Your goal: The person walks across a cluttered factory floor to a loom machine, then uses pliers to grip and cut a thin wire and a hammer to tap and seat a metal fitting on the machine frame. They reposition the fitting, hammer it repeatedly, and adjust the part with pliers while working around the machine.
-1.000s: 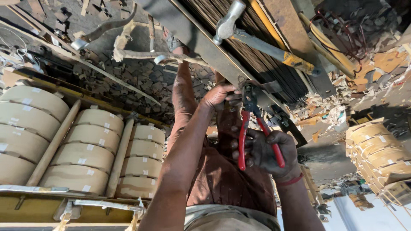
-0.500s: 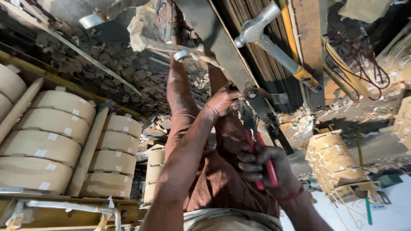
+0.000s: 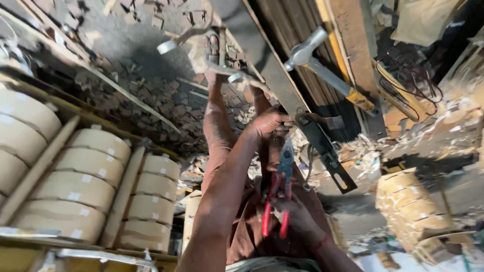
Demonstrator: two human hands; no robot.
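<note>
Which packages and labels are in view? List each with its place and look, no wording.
Tan rolls: racked in columns at left, round, beige, between wooden slats.
Small stickers: on the faces of several of these rolls, pale rectangles.
Second stack of rolls: low at right, beyond the right hand that holds the red-handled pliers; yellowish brown.
No signs or screens show.

Head view, close, downward over hands (image 3: 282, 171)
</note>
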